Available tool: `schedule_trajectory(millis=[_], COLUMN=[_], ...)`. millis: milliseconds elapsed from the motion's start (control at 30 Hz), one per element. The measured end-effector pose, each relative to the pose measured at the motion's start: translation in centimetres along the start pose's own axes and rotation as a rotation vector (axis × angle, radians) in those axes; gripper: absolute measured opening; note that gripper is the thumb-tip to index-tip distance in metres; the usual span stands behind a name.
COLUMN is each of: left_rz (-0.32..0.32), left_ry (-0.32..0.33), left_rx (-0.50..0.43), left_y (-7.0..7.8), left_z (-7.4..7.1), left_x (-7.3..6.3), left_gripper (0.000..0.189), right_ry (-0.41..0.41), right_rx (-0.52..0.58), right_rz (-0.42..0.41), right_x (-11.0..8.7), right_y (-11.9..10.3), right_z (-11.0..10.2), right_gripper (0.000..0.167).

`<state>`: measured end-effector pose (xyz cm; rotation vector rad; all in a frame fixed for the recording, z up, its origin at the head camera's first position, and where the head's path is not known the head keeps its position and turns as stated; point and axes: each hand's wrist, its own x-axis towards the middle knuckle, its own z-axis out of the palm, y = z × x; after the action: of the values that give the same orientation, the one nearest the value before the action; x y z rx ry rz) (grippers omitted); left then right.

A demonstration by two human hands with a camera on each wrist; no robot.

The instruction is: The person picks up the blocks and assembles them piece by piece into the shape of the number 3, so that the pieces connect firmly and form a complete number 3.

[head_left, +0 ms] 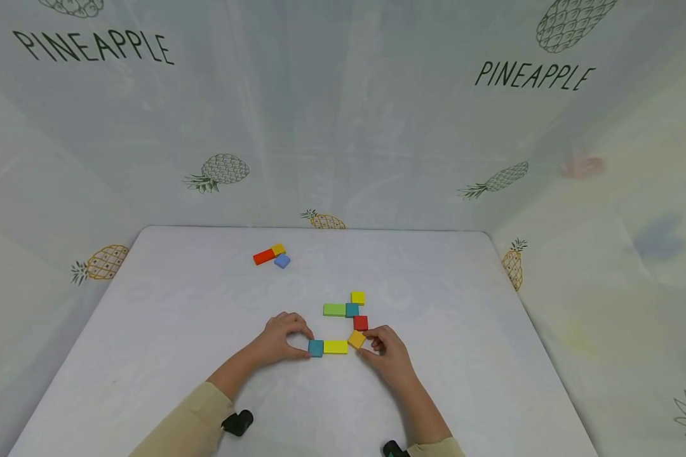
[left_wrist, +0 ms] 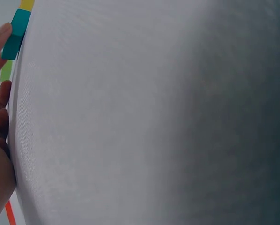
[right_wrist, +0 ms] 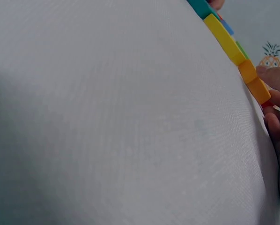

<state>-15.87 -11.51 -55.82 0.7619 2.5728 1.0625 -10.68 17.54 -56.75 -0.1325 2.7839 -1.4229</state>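
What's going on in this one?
On a white table, a person's left hand pinches a teal block at one end of a long yellow block. The right hand pinches an orange block, sitting askew by the other end. Just beyond are a red block, a second teal block, a green block and a small yellow block. Three more blocks lie farther off.
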Motion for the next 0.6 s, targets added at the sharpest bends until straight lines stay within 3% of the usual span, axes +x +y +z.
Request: schedule_trajectory(millis=[600], left_rz=[-0.016], left_ry=[0.013], left_rx=[0.039], left_y=[0.22], left_z=[0.18], left_x=[0.06], left_gripper=[0.026], right_ry=[0.000], right_rx=[0.005], right_rz=[-0.006], right_x=[-0.08], right_y=[-0.04], right_z=[-0.01], right_gripper=[0.032])
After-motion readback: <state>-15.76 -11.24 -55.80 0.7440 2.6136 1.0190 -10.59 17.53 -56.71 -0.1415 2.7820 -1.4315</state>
